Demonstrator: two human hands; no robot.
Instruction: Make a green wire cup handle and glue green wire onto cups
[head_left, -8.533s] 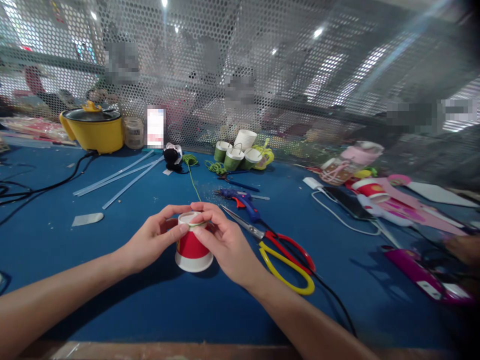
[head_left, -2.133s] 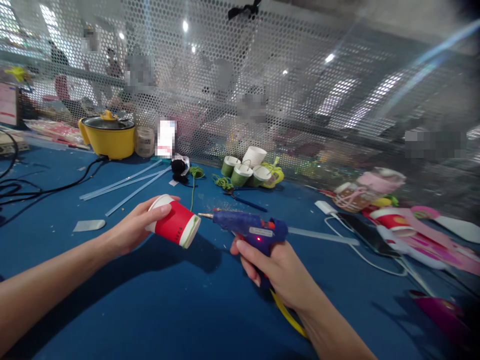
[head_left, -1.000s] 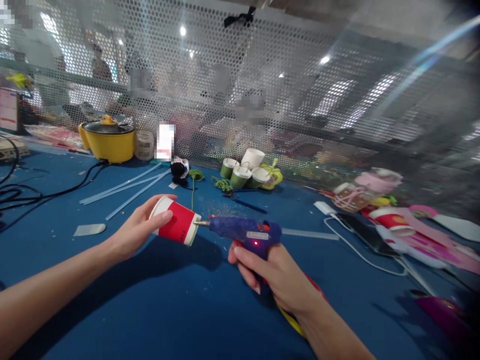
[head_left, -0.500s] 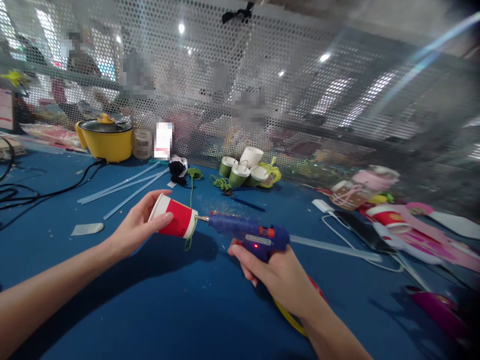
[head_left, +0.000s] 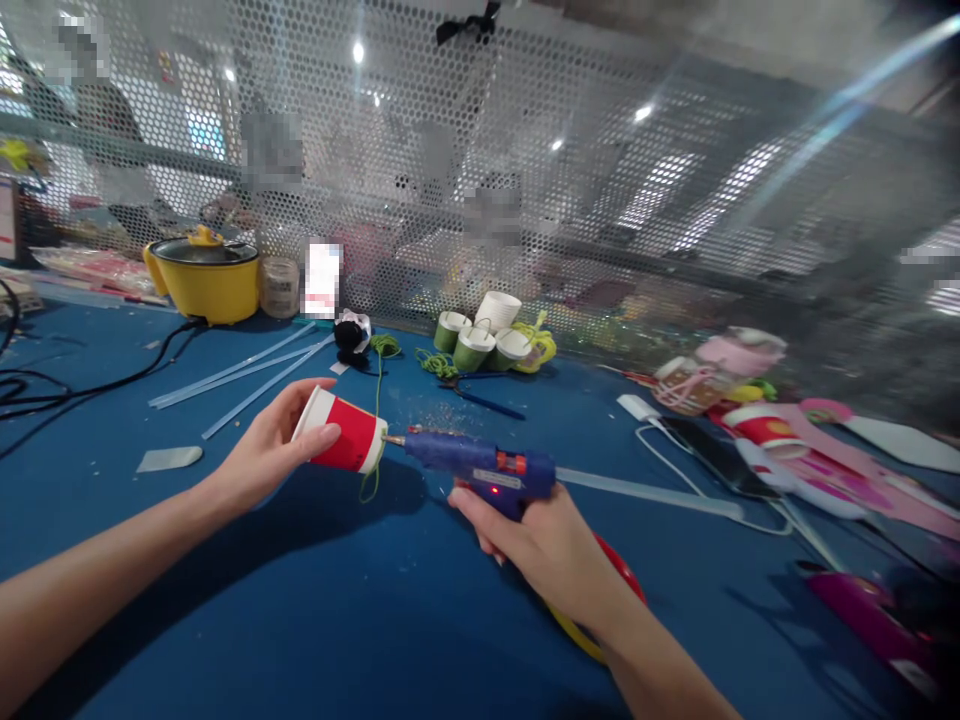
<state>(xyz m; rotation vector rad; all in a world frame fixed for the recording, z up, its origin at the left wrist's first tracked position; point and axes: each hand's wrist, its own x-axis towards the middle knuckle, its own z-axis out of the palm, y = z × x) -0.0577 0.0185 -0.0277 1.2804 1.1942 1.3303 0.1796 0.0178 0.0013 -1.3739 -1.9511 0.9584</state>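
Note:
My left hand (head_left: 281, 435) is closed round a red and white paper cup (head_left: 346, 432), which lies tilted on its side in the air above the table. Green yarn (head_left: 379, 395) runs up from the cup's right end to a small pile on the table, and a loop of it dangles below. In my right hand (head_left: 525, 530) is a blue hot glue gun (head_left: 480, 465) with a red light lit. Its metal nozzle is at the yarn on the cup's right end. A long clear glue stick (head_left: 652, 490) sticks out of the gun's back.
Green-wrapped cups (head_left: 474, 345) and pliers (head_left: 484, 400) stand and lie at the back. A yellow electric pot (head_left: 206, 285), a jar (head_left: 280, 288) and loose glue sticks (head_left: 232, 375) are on the left. At right are a phone (head_left: 720, 455) and a purple tool (head_left: 870, 620).
The whole view has shifted slightly. Both hands keep their holds, and the nozzle stays at the yarn on the cup's end.

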